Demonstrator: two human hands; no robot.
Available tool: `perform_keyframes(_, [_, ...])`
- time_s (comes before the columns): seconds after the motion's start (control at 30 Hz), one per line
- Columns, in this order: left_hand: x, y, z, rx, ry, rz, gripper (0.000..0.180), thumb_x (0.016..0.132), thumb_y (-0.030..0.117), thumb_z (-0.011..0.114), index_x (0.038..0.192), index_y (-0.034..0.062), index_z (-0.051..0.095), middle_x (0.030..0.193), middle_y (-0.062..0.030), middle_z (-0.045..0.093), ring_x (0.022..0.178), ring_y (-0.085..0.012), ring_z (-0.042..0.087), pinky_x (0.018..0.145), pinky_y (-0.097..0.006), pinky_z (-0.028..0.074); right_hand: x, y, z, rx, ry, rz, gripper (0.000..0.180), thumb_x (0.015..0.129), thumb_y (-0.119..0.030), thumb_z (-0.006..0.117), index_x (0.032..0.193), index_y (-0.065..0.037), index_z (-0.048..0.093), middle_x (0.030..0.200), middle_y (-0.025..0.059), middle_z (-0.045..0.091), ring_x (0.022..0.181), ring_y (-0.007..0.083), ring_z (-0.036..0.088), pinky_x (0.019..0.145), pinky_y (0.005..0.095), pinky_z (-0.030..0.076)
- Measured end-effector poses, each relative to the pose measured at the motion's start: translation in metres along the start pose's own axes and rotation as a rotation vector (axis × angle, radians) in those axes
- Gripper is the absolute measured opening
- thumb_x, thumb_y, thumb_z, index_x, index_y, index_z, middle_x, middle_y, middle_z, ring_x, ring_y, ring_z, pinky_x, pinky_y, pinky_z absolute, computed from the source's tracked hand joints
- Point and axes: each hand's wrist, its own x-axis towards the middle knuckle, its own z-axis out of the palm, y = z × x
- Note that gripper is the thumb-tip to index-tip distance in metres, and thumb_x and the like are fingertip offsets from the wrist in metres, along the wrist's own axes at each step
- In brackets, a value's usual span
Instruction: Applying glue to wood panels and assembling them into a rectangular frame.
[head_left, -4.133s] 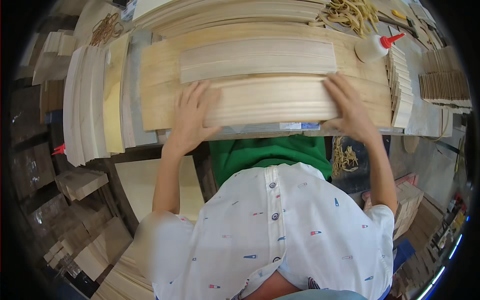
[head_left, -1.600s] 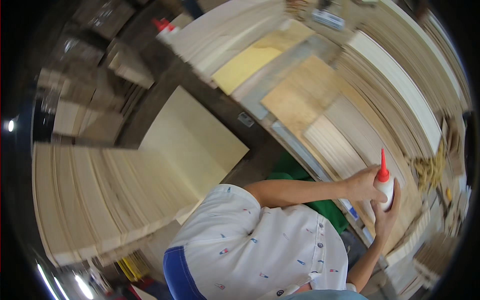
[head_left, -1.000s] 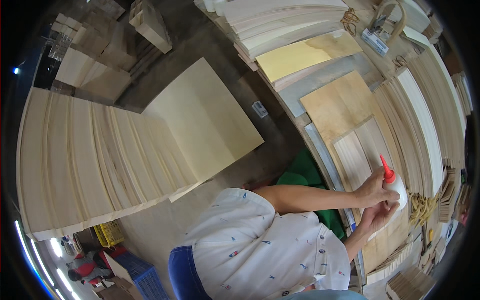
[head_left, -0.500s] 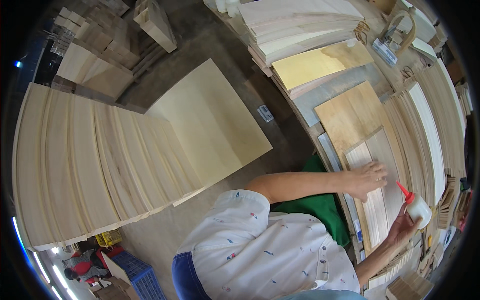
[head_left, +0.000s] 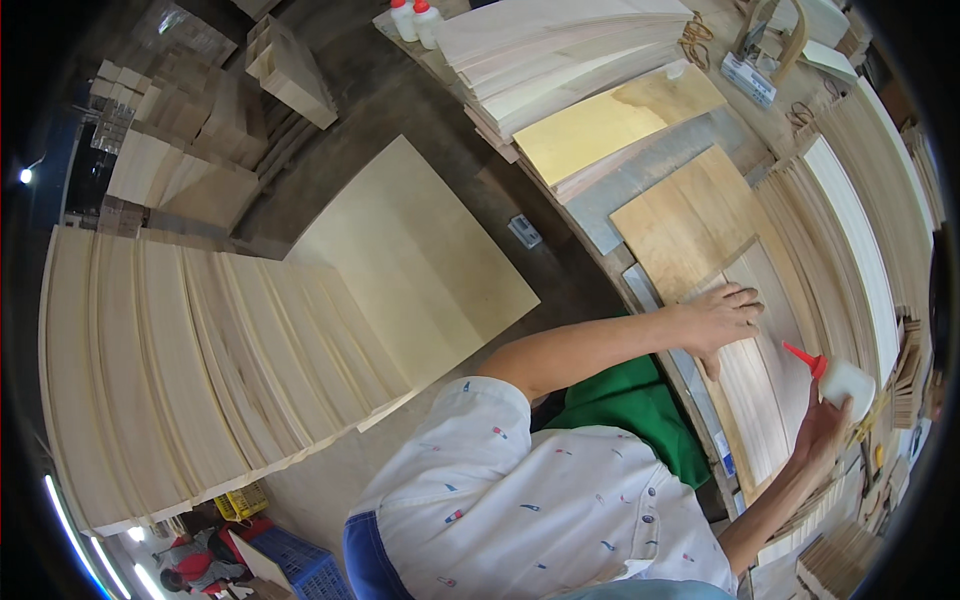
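Note:
My right hand [head_left: 822, 428] is closed round a white squeeze glue bottle [head_left: 848, 388] with a red pointed nozzle, held tilted above the bench with the nozzle toward my left hand. My left hand [head_left: 722, 318] lies with fingers stretched out on a pale wooden panel [head_left: 752, 388], its thumb near the panel's edge closest to me. A strip of greyer wood [head_left: 782, 325] lies along the panel's far side. Both rest over a larger tan board [head_left: 690, 215] on the bench. I cannot see whether there is glue on the wood.
Stacked wooden boards [head_left: 840, 250] stand beyond the panel, with more piled boards [head_left: 560, 50] farther along the bench. A large stack of panels [head_left: 220, 360] stands on the left. Two red-capped bottles [head_left: 425, 25] stand at the bench's far end. A blue crate [head_left: 300, 565] sits lower left.
My left hand has moved slightly away along the panel and its fingers now rest sharply on it. The glue bottle has tipped further over in my right hand. The whole view has shifted a little.

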Motion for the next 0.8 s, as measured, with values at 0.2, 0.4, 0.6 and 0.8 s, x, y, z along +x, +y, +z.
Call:
perform_keyframes(0.2, [0.012, -0.005, 0.001, -0.148, -0.007, 0.045, 0.092, 0.050, 0.048, 0.081, 0.127, 0.0064, 0.051, 0.139, -0.0178, 0.038, 0.133, -0.0373, 0.027, 0.108, -0.049, 0.021, 0.007, 0.004, -0.007, 0.016, 0.061, 0.021, 0.042, 0.088, -0.015, 0.060, 0.126, -0.001, 0.049, 0.123, 0.0137, 0.057, 0.117, 0.0277, 0.052, 0.105, 0.0544, 0.034])
perform_keyframes(0.4, [0.007, 0.000, -0.013, -0.065, -0.104, -0.040, 0.092, 0.058, 0.046, 0.078, 0.135, 0.0084, 0.043, 0.146, -0.0161, 0.031, 0.138, -0.0331, 0.020, 0.110, -0.047, 0.020, 0.009, 0.019, 0.042, 0.026, 0.001, -0.061, 0.046, 0.083, -0.013, 0.065, 0.124, -0.004, 0.045, 0.118, 0.0119, 0.056, 0.111, 0.0291, 0.055, 0.094, 0.0540, 0.048])
perform_keyframes(0.6, [0.012, 0.009, -0.015, -0.086, -0.124, -0.050, 0.092, 0.058, 0.046, 0.078, 0.135, 0.0114, 0.043, 0.148, -0.0126, 0.028, 0.139, -0.0316, 0.019, 0.111, -0.045, 0.019, 0.007, 0.013, 0.049, -0.004, 0.062, -0.120, 0.049, 0.083, -0.015, 0.066, 0.123, 0.001, 0.043, 0.116, 0.0149, 0.054, 0.112, 0.0292, 0.054, 0.090, 0.0512, 0.052])
perform_keyframes(0.8, [0.013, 0.009, -0.019, -0.093, -0.150, -0.065, 0.091, 0.058, 0.043, 0.079, 0.135, 0.0111, 0.042, 0.148, -0.0126, 0.028, 0.139, -0.0315, 0.019, 0.111, -0.046, 0.018, 0.024, 0.020, 0.049, -0.096, -0.009, -0.166, 0.049, 0.082, -0.013, 0.067, 0.124, -0.001, 0.043, 0.117, 0.0142, 0.054, 0.113, 0.0288, 0.052, 0.095, 0.0538, 0.047])
